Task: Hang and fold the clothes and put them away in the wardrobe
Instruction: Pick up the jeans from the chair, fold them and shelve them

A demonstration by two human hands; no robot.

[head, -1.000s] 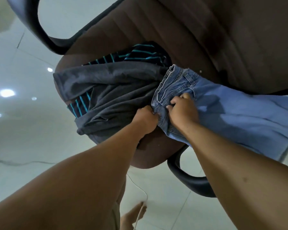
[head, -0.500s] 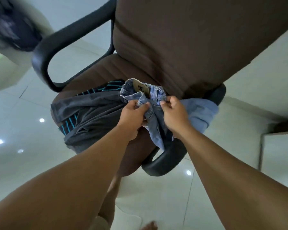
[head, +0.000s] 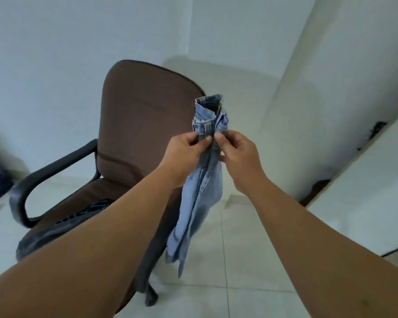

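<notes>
Two hands up, left hand and right hand, both pinching one pair of light-blue jeans at the waistband. One brown office chair, two black armrests counted, only the left armrest fully seen. On the seat, two garments: one dark grey garment, one teal-striped garment, both partly hidden behind the forearm.

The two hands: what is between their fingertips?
In the head view, the bunched waistband of the jeans sits between the left hand and right hand; both pinch it.
</notes>
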